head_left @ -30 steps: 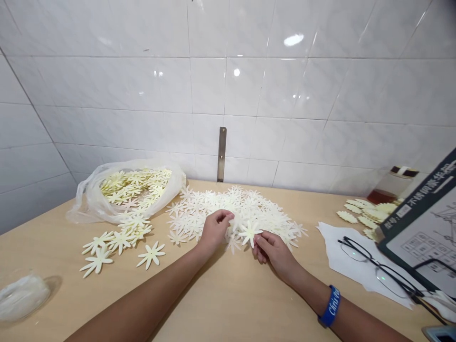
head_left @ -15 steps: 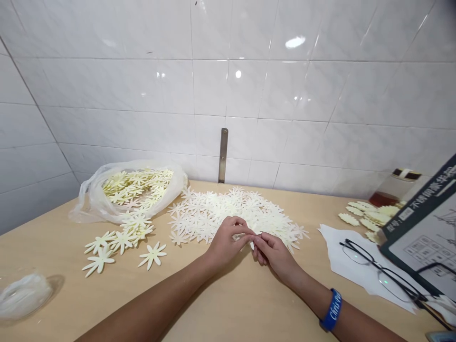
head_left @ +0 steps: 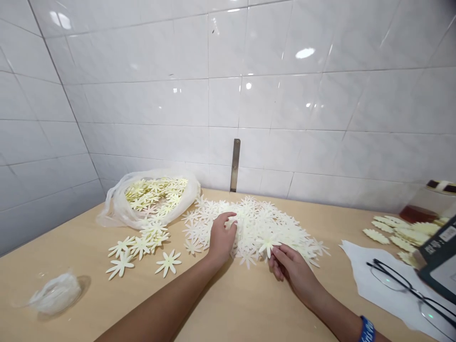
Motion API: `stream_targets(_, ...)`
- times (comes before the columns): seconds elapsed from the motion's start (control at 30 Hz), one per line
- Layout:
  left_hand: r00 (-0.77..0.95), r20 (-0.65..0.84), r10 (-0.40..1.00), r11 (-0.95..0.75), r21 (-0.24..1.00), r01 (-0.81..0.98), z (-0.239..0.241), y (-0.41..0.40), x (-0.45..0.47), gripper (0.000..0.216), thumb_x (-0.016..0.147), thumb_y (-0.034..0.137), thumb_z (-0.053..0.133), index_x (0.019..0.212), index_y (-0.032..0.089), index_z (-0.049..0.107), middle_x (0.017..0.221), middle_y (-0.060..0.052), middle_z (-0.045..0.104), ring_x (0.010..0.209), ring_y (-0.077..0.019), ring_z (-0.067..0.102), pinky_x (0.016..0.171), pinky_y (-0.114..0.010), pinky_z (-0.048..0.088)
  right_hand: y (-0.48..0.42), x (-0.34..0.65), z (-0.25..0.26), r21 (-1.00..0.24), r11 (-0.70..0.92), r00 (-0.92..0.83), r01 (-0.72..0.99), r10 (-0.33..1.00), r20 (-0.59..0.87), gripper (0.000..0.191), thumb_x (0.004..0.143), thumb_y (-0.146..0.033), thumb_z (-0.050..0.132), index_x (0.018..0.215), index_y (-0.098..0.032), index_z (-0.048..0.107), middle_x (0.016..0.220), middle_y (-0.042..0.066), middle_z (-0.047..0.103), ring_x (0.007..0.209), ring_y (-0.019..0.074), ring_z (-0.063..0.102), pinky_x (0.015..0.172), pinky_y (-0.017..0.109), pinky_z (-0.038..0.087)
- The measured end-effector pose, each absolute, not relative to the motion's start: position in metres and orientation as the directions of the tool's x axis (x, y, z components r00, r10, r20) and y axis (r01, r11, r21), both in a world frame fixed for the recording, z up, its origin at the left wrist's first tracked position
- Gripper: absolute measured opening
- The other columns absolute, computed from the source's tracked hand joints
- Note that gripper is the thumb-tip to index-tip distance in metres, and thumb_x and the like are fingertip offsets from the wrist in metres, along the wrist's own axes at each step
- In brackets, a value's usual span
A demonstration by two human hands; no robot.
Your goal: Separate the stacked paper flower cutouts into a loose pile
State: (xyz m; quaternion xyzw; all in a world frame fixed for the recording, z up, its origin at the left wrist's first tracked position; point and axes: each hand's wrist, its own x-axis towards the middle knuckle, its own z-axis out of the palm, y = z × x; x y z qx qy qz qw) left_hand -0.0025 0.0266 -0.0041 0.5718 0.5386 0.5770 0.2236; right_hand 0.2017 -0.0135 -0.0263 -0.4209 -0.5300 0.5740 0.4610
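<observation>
Between the thumb and fingers of my right hand (head_left: 290,266) is a pale cream flower cutout (head_left: 268,244), held by one petal at the front of the pile. My left hand (head_left: 223,240) is over the left part of the white flower pile (head_left: 270,218), thumb and fingers apart, with nothing seen in it. To the left, several thicker yellowish flowers (head_left: 140,247) lie loose on the table. One single yellowish flower (head_left: 168,263) sits apart, nearest my left forearm. Behind them a clear plastic bag (head_left: 119,199) lies open, full of yellowish flowers (head_left: 153,190).
At left front is a small crumpled plastic bag (head_left: 59,293). On the right, glasses (head_left: 399,280) lie on white paper (head_left: 356,259), beside a dark box (head_left: 440,261). Scalloped cream pieces (head_left: 409,232) and a jar of reddish liquid (head_left: 422,209) stand behind. A tiled wall borders the table.
My hands, together half a second ago, have parted. The right now shows a flower in its fingers, and the left has opened and moved left over the pile. The view has shifted left.
</observation>
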Motion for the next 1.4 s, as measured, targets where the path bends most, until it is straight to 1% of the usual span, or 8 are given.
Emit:
stream_targets(0.1, -0.194, 0.582, 0.789, -0.416, 0.740, 0.528, -0.004, 0.021, -0.001, 0.027, 0.084, 0.013, 0.049, 0.100, 0.024, 0.068, 0.127, -0.007, 0.057, 0.123, -0.0248, 0.046, 0.104, -0.045, 0.037, -0.015, 0.201, -0.024, -0.994, -0.012, -0.225, -0.112, 0.974, 0.014, 0.040, 0.079, -0.054, 0.064, 0.067, -0.017, 0.057, 0.059, -0.001, 0.056, 0.044, 0.0086, 0.043, 0.045, 0.025, 0.032)
stream_targets(0.3, -0.021, 0.645, 0.764, -0.476, 0.585, 0.657, -0.004, 0.015, 0.004, 0.040, 0.077, -0.003, 0.039, 0.079, 0.024, 0.069, 0.105, -0.003, 0.067, 0.109, -0.0218, 0.055, 0.100, -0.047, 0.038, -0.015, 0.200, -0.022, -0.995, 0.000, -0.224, -0.103, 0.974, 0.023, 0.038, 0.082, -0.052, 0.063, 0.066, -0.017, 0.055, 0.059, -0.002, 0.055, 0.043, 0.0078, 0.042, 0.046, 0.025, 0.031)
stream_targets(0.5, -0.079, 0.719, 0.691, -0.456, 0.518, 0.723, 0.002, 0.007, 0.006, 0.026, 0.091, 0.015, 0.042, 0.096, 0.023, 0.067, 0.123, -0.007, 0.059, 0.121, -0.0250, 0.047, 0.104, -0.050, 0.033, -0.014, 0.201, -0.024, -0.997, 0.022, -0.214, -0.067, 0.976, 0.036, 0.039, 0.085, -0.052, 0.060, 0.068, -0.017, 0.056, 0.060, -0.001, 0.056, 0.044, 0.0082, 0.043, 0.046, 0.024, 0.032)
stream_targets(0.7, 0.363, 0.737, 0.570, -0.752, 0.290, 0.593, 0.003, -0.002, 0.017, 0.020, 0.092, 0.026, 0.052, 0.103, 0.024, 0.068, 0.102, -0.006, 0.068, 0.100, -0.0200, 0.058, 0.091, -0.038, 0.043, -0.013, 0.200, -0.023, -0.998, 0.049, -0.222, -0.037, 0.973, 0.056, 0.040, 0.085, -0.054, 0.060, 0.068, -0.017, 0.056, 0.057, -0.001, 0.057, 0.044, 0.0085, 0.044, 0.046, 0.024, 0.033)
stream_targets(0.87, 0.410, 0.649, 0.641, -0.753, 0.426, 0.501, 0.001, -0.006, 0.023, 0.020, 0.092, 0.029, 0.052, 0.094, 0.024, 0.071, 0.094, -0.005, 0.071, 0.091, -0.0188, 0.061, 0.086, -0.035, 0.046, -0.016, 0.200, -0.021, -0.998, 0.065, -0.257, -0.017, 0.964, 0.068, 0.042, 0.083, -0.055, 0.060, 0.065, -0.018, 0.056, 0.054, -0.001, 0.056, 0.044, 0.0087, 0.043, 0.046, 0.024, 0.033)
stream_targets(1.13, -0.074, 0.422, 0.904, -0.393, 0.886, 0.245, 0.000, 0.010, 0.015, 0.017, 0.085, 0.029, 0.055, 0.087, 0.018, 0.068, 0.089, -0.006, 0.071, 0.083, -0.0184, 0.064, 0.078, -0.031, 0.049, -0.015, 0.200, -0.023, -0.999, 0.042, -0.213, 0.000, 0.976, 0.041, 0.043, 0.081, -0.057, 0.060, 0.062, -0.018, 0.055, 0.050, -0.002, 0.052, 0.043, 0.0099, 0.042, 0.047, 0.026, 0.032)
stream_targets(1.27, -0.245, 0.451, 0.858, -0.349, 0.863, 0.366, -0.001, 0.021, 0.002, 0.021, 0.083, 0.019, 0.054, 0.101, 0.020, 0.066, 0.107, -0.007, 0.067, 0.101, -0.0216, 0.060, 0.092, -0.038, 0.046, -0.016, 0.201, -0.021, -0.999, 0.010, -0.243, -0.053, 0.970, 0.023, 0.039, 0.082, -0.053, 0.061, 0.067, -0.017, 0.057, 0.058, 0.000, 0.056, 0.045, 0.0097, 0.043, 0.048, 0.026, 0.032)
stream_targets(1.4, -0.140, 0.650, 0.747, -0.481, 0.674, 0.560, -0.001, 0.017, 0.001, 0.025, 0.086, 0.015, 0.049, 0.104, 0.023, 0.065, 0.123, -0.008, 0.059, 0.122, -0.0231, 0.048, 0.106, -0.042, 0.037, -0.016, 0.201, -0.019, -0.997, 0.003, -0.240, -0.072, 0.971, 0.020, 0.035, 0.082, -0.050, 0.062, 0.070, -0.018, 0.057, 0.063, 0.000, 0.059, 0.046, 0.0094, 0.043, 0.048, 0.026, 0.033)
